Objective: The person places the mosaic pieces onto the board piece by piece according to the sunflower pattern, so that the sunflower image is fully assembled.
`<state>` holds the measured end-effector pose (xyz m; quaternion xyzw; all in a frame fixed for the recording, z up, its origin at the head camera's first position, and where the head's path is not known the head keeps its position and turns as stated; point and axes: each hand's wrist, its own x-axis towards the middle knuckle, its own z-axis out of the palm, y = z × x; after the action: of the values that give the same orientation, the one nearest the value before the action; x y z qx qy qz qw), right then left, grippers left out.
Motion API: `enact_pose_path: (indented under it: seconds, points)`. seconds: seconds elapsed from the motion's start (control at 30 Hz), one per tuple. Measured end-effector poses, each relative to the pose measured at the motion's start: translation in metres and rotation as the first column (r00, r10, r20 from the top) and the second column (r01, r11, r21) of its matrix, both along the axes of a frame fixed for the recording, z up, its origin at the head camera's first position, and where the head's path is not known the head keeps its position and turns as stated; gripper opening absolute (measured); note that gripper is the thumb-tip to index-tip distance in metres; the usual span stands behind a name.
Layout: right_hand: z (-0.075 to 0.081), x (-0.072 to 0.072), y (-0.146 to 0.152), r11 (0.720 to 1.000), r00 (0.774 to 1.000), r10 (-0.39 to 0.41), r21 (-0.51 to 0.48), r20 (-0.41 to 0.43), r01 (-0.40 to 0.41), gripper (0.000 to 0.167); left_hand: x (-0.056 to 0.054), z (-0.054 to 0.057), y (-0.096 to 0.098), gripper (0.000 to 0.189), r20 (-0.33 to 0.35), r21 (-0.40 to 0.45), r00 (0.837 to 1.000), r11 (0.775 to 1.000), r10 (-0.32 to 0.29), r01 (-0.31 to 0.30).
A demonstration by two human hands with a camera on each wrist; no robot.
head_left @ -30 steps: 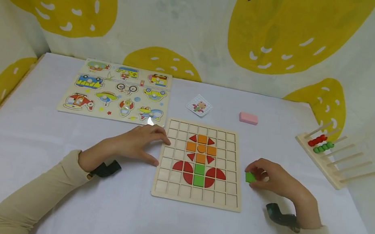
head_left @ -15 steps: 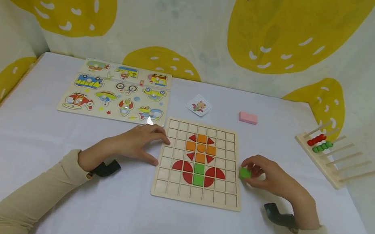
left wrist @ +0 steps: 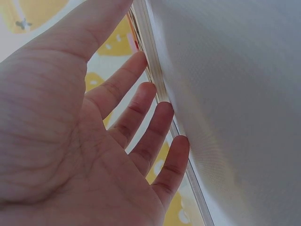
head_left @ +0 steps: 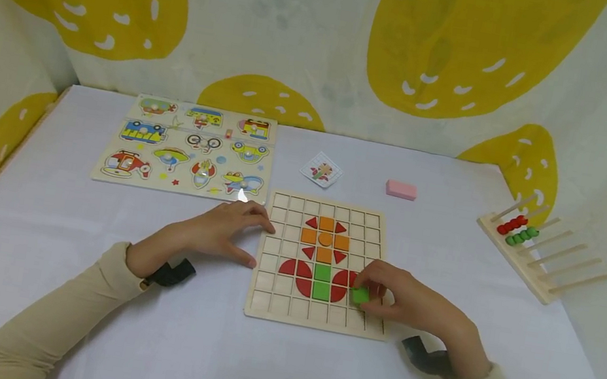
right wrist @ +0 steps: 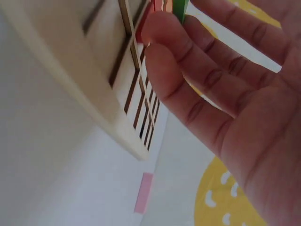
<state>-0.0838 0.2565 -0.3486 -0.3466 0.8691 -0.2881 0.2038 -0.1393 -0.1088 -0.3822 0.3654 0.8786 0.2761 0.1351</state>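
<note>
A wooden grid board (head_left: 260,303) lies on the white table in the head view. Orange squares (head_left: 323,255), an orange disc (head_left: 325,239), small red triangles, red quarter-round pieces (head_left: 302,287) and two green squares (head_left: 321,291) form a flower in its cells. My right hand (head_left: 416,307) pinches another green square block (head_left: 361,295) over the board's lower right, close by the red pieces. In the right wrist view its fingertips partly hide the green block (right wrist: 179,10). My left hand (head_left: 219,229) rests with relaxed fingers (left wrist: 162,122) against the board's left edge.
Behind the board lie a small card (head_left: 322,170) with a flower pattern and a pink block (head_left: 401,190). A vehicle peg puzzle (head_left: 162,180) is at the back left. At the right stands a wooden peg rack (head_left: 538,286) with red and green beads.
My right hand has moved left with the green square block, from beside the board to over its lower right cells. My left hand has stayed at the board's edge.
</note>
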Motion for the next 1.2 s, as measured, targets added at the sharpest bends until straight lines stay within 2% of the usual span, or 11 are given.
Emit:
enact_pose_path:
  seconds: [0.17, 0.4, 0.6, 0.83, 1.07, 1.2]
  points:
    - [-0.004, 0.007, -0.013, 0.998, 0.998, 0.065, -0.012, 0.023, -0.065, 0.02, 0.0, 0.001, 0.001, 0.058, 0.006, 0.004, 1.0, 1.0, -0.004, 0.004]
    - [-0.009, 0.014, -0.029, 0.991, 0.992, 0.129, -0.021, -0.017, -0.129, 0.019, 0.0, 0.001, 0.002, 0.057, 0.008, 0.004, 1.0, 1.0, -0.002, 0.002]
    - [-0.011, 0.016, -0.035, 0.99, 0.989, 0.143, 0.014, -0.041, -0.142, 0.016, -0.001, 0.0, 0.002, 0.058, 0.008, -0.001, 1.0, 1.0, -0.005, 0.005]
    - [-0.012, 0.017, -0.036, 0.989, 0.99, 0.141, 0.039, -0.027, -0.14, 0.016, -0.001, 0.0, 0.002, 0.058, 0.018, -0.004, 1.0, 1.0, -0.004, 0.005]
    - [-0.016, 0.019, -0.043, 0.988, 0.982, 0.157, 0.026, -0.107, -0.155, 0.016, 0.0, 0.0, 0.002, 0.058, 0.014, -0.005, 1.0, 1.0, -0.003, 0.003]
    - [-0.017, 0.019, -0.045, 0.989, 0.982, 0.149, 0.033, -0.119, -0.146, 0.014, -0.001, 0.0, 0.001, 0.058, 0.002, -0.006, 1.0, 1.0, -0.004, 0.004]
